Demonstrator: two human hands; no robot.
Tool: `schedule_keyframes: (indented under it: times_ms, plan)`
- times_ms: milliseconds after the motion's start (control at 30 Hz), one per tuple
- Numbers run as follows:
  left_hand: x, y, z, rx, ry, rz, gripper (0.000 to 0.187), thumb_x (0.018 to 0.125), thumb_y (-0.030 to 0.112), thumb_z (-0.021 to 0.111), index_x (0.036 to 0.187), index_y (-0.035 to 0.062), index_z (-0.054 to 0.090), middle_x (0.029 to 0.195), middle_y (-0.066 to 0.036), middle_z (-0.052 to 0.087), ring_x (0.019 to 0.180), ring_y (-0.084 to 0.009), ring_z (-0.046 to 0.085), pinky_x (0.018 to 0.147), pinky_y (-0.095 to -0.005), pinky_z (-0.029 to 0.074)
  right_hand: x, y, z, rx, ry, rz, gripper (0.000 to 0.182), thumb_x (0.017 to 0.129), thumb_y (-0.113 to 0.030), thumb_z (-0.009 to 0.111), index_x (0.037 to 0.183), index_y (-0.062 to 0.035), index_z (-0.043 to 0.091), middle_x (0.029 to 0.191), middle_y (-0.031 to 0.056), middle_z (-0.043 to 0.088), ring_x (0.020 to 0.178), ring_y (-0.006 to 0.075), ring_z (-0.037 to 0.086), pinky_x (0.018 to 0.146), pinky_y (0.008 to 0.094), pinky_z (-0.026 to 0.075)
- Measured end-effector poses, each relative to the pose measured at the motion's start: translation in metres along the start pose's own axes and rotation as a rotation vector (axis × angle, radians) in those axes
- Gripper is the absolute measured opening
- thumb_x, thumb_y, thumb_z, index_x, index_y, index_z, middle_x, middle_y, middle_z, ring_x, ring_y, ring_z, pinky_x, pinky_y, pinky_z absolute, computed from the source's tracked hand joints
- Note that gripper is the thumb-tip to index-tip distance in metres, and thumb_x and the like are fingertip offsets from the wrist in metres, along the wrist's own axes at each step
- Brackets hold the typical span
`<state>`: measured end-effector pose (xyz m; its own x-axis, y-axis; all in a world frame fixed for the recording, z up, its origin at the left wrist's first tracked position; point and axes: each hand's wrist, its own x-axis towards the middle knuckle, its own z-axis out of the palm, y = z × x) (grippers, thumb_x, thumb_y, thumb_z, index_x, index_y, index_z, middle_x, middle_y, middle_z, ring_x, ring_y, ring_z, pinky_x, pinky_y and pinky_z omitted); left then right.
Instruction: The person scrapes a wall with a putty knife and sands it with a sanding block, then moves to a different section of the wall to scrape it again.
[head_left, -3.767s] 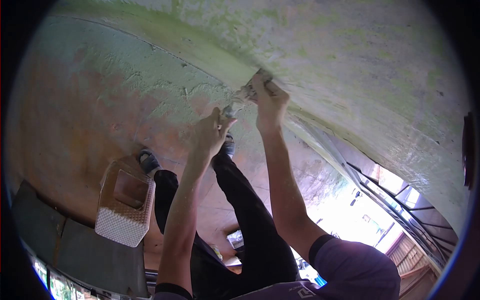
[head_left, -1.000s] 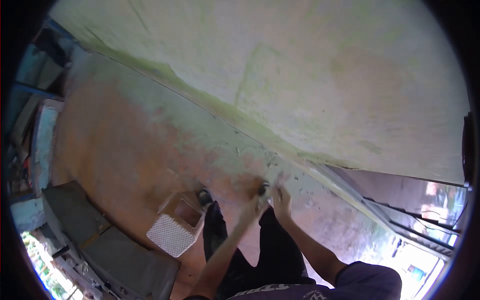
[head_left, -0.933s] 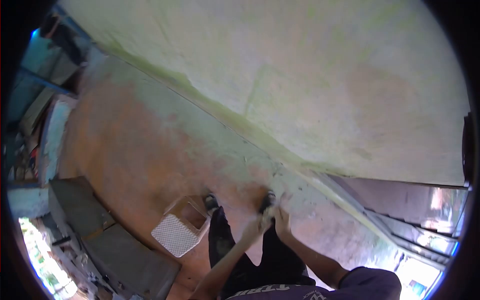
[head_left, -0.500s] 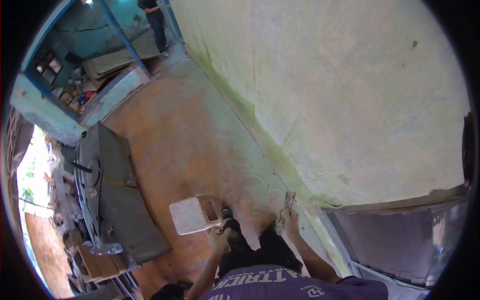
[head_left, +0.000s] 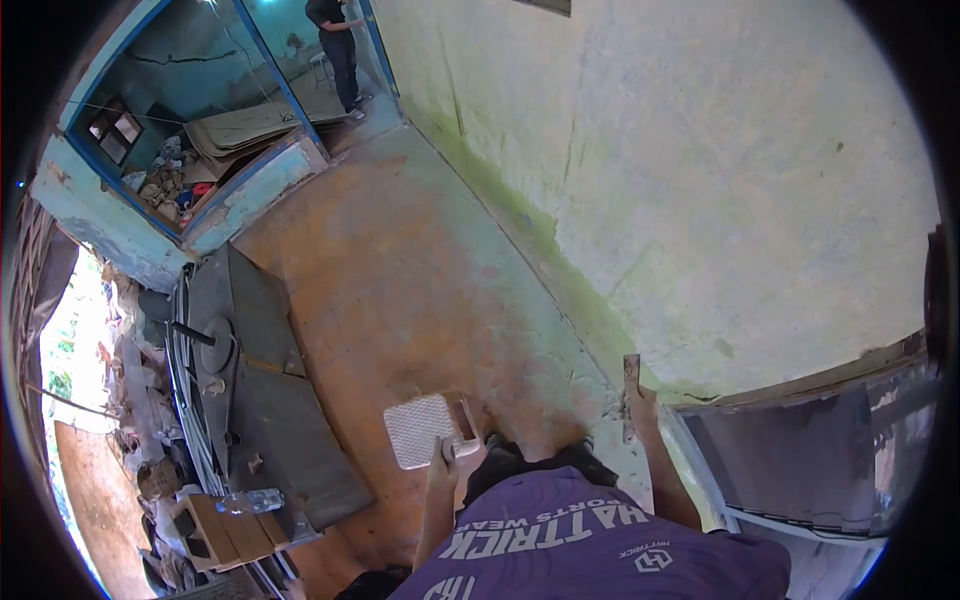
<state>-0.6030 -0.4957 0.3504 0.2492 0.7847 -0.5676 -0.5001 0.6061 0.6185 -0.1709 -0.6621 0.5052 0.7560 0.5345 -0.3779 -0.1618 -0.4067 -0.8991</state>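
Observation:
My left hand [head_left: 441, 468] is closed, with a small greyish thing [head_left: 448, 451] showing at its fingers; I cannot tell what it is. It overlaps the near edge of a white woven-pattern stool [head_left: 412, 428], which stands on the floor with an opening in its right side. On the right, my right hand [head_left: 643, 408] is wrapped round a narrow, stained, bar-like tool [head_left: 631, 372]. That tool points up, close to the foot of the wall, and part of it is hidden by the fingers.
A pale green, stained wall [head_left: 720, 220] rises at the right, above a dark glazed panel [head_left: 800, 470]. Grey boards [head_left: 300, 430] lie left of the worn floor [head_left: 400, 280]. A plastic bottle [head_left: 250, 501] lies by a wooden box [head_left: 215, 535]. A person [head_left: 340, 55] stands far off.
My view has shifted, so the room sits further right and lower. My left hand has come up over the stool's near edge. My right hand has risen with the tool, nearer the wall.

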Motion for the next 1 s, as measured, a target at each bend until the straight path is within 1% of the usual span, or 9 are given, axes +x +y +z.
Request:
schedule_keyframes:
  times_ms: [100,200,467,533,600,667,700,800,1000]
  plan:
    - [0.022,0.028,0.000,-0.266,-0.047,-0.139,0.019,0.102,0.023,0.056,0.111,0.0070,0.063,0.102,-0.005,0.068,0.097,-0.0183,0.066,0.086,-0.0280,0.053,-0.001,0.002,0.013,-0.101,0.076,0.000,0.044,0.099,-0.038,0.058,0.074,-0.0013,0.062,0.054,0.0040,0.054,0.045,0.0130,0.057,0.043,0.0300,0.045]
    - [0.029,0.048,0.013,-0.299,0.092,-0.138,0.029,0.101,0.036,0.058,0.106,0.0089,0.064,0.098,-0.001,0.068,0.090,-0.0096,0.065,0.074,-0.0224,0.052,-0.001,0.009,0.017,-0.148,0.169,-0.052,0.034,0.096,-0.027,0.061,0.074,-0.0010,0.059,0.056,0.0045,0.053,0.046,0.0139,0.057,0.043,0.0308,0.045]
    - [0.094,0.087,0.033,-0.219,0.072,-0.143,0.033,0.102,0.033,0.056,0.119,0.0060,0.062,0.112,-0.004,0.069,0.099,-0.0147,0.065,0.087,-0.0289,0.050,0.091,0.063,0.035,-0.257,0.302,-0.069,0.024,0.091,-0.018,0.062,0.076,0.0003,0.057,0.060,0.0083,0.058,0.050,0.0171,0.061,0.047,0.0343,0.049]
    - [0.119,0.102,0.045,-0.241,0.089,-0.112,0.035,0.103,0.030,0.054,0.124,0.0036,0.060,0.118,-0.007,0.068,0.103,-0.0155,0.064,0.089,-0.0291,0.051,0.114,-0.012,0.075,-0.119,0.233,0.024,0.023,0.091,-0.018,0.062,0.077,0.0002,0.058,0.062,0.0096,0.061,0.051,0.0176,0.062,0.049,0.0342,0.050]
    - [0.146,0.107,0.045,-0.304,0.192,-0.085,0.037,0.105,0.028,0.050,0.128,0.0007,0.058,0.125,-0.009,0.065,0.107,-0.0162,0.063,0.091,-0.0287,0.051,0.170,-0.019,0.112,-0.098,0.198,0.030,0.024,0.091,-0.018,0.062,0.077,0.0001,0.059,0.063,0.0094,0.062,0.053,0.0174,0.064,0.050,0.0338,0.051]
    - [0.173,0.122,0.067,-0.240,0.052,0.022,0.038,0.105,0.028,0.049,0.127,-0.0008,0.057,0.127,-0.011,0.064,0.111,-0.0163,0.063,0.093,-0.0286,0.051,0.234,-0.048,0.149,-0.148,0.116,-0.083,0.024,0.093,-0.020,0.063,0.079,-0.0010,0.060,0.064,0.0073,0.061,0.053,0.0154,0.062,0.050,0.0324,0.049]
    - [0.179,0.132,0.078,-0.238,0.054,0.038,0.036,0.104,0.028,0.050,0.125,-0.0003,0.058,0.124,-0.010,0.065,0.109,-0.0162,0.063,0.092,-0.0285,0.052,0.259,-0.067,0.174,-0.203,0.049,-0.180,0.024,0.095,-0.022,0.063,0.082,-0.0020,0.060,0.064,0.0053,0.060,0.052,0.0134,0.060,0.049,0.0312,0.047]
    - [0.203,0.169,0.129,-0.311,0.192,0.010,0.026,0.102,0.026,0.057,0.115,0.0038,0.062,0.107,-0.006,0.069,0.096,-0.0158,0.066,0.081,-0.0281,0.054,0.330,-0.135,0.258,-0.143,-0.128,-0.064,0.034,0.096,-0.033,0.066,0.080,-0.0024,0.061,0.063,0.0023,0.056,0.053,0.0115,0.058,0.050,0.0301,0.045]
    - [0.247,0.218,0.204,-0.302,0.192,0.027,0.022,0.101,0.022,0.059,0.117,0.0080,0.060,0.114,-0.006,0.065,0.105,-0.0180,0.062,0.086,-0.0308,0.052,0.399,-0.244,0.380,-0.065,-0.438,-0.157,0.035,0.097,-0.034,0.065,0.088,0.0003,0.061,0.065,0.0040,0.060,0.052,0.0116,0.061,0.048,0.0290,0.047]
